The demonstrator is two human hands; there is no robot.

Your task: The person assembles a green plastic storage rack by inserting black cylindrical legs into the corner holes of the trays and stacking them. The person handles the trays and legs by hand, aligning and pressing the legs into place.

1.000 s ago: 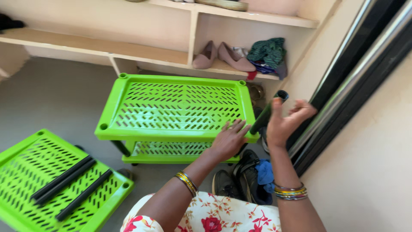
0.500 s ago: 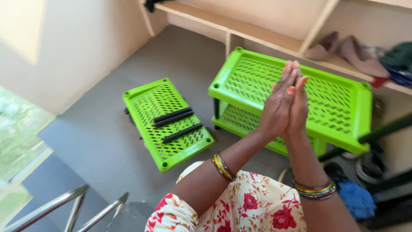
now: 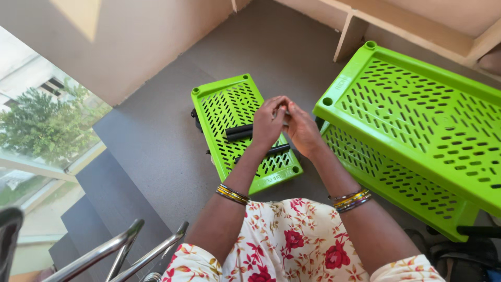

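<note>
My left hand (image 3: pixel 269 125) and my right hand (image 3: pixel 304 130) meet fingertip to fingertip in mid-air, and nothing shows between them. Both wrists carry bangles. Right below the hands a loose green slotted shelf tray (image 3: pixel 219 102) lies flat on the grey floor. Two black tubes (image 3: pixel 237 132) rest side by side across it, partly hidden by my left hand. A third black tube (image 3: pixel 276 150) lies nearer its front edge. To the right stands a green two-tier rack, with its top shelf (image 3: pixel 417 115) over a lower shelf (image 3: pixel 396 183).
A wooden wall shelf with an upright support (image 3: pixel 350 34) runs along the back. Metal railing bars (image 3: pixel 130 245) and steps going down (image 3: pixel 104 193) are at lower left, beside a large window (image 3: pixel 36 115). Dark items lie on the floor at lower right (image 3: pixel 469 256).
My view has swung left and down toward the loose tray. My hands went from the rack's corner, to palms pressed upright together, to fingertips joined lower over the tray.
</note>
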